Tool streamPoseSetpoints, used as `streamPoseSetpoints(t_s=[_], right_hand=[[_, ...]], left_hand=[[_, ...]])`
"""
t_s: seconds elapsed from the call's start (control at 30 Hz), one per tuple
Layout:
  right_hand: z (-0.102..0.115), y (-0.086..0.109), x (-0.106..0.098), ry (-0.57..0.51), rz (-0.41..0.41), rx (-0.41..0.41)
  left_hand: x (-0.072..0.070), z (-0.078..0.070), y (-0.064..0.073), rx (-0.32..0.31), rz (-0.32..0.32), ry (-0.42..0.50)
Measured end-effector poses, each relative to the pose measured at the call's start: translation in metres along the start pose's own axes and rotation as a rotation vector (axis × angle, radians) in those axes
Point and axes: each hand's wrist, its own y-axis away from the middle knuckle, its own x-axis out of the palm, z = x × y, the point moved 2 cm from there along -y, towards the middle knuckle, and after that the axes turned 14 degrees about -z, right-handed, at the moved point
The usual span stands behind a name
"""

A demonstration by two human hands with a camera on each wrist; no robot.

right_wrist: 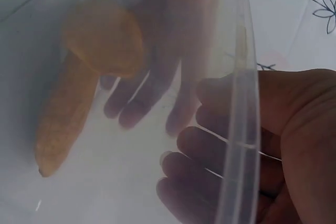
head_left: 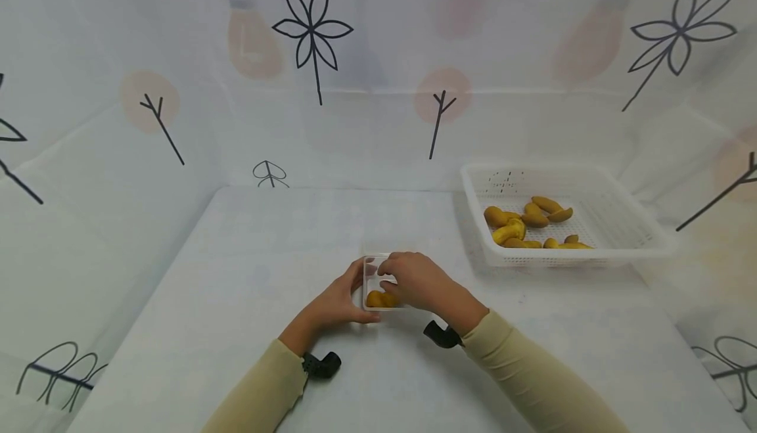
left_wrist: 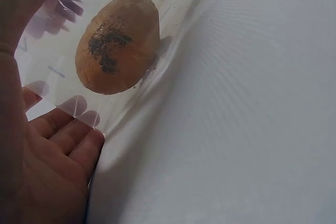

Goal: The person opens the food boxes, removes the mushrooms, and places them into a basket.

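A clear plastic box (head_left: 365,283) stands on the table in front of me. My left hand (head_left: 331,303) holds it from the left, fingers at the far corner and thumb along the near side. Yellow-orange produce (head_left: 378,299) lies at the box's near end; the right wrist view shows a tapering piece (right_wrist: 63,119) below a rounded bulb (right_wrist: 105,35). Through the plastic, the left wrist view shows a rounded underside (left_wrist: 121,45) with dark marks. My right hand (head_left: 416,280) hangs over the box's right part, fingers loosely bent, nothing visible between them.
A white perforated basket (head_left: 644,242) stands at the back right with several yellow, elongated pieces of produce (head_left: 535,220) in it. White cloth (head_left: 236,328) covers the table, and patterned white sheets (head_left: 367,124) hang around it. A dark wrist mount (head_left: 322,365) sits at each sleeve.
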Motion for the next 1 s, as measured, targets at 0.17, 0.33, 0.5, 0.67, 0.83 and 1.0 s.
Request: streamPoseSetpoints(t_s=[0.17,0.33,0.5,0.67,0.83,1.0], right_hand=[[0.004,-0.002,0.004,-0.012,0.033,-0.015],[0.006,-0.005,0.010,-0.037,0.060,-0.019],[0.008,-0.009,0.013,-0.035,0.098,-0.016],[0.007,-0.012,0.018,-0.044,0.111,0.004],[0.005,-0.014,0.022,-0.065,0.120,0.013],[0.004,-0.016,0.026,-0.084,0.153,-0.013]], left_hand=[[-0.001,0.001,-0.001,0.019,0.005,0.011],[-0.002,0.000,-0.001,0.039,0.011,0.026],[-0.003,0.001,-0.001,0.033,0.017,0.045],[-0.003,0.002,0.000,0.037,0.020,0.044],[-0.003,0.002,-0.001,0.043,0.018,0.041],[-0.002,0.003,-0.002,0.057,0.020,0.045]])
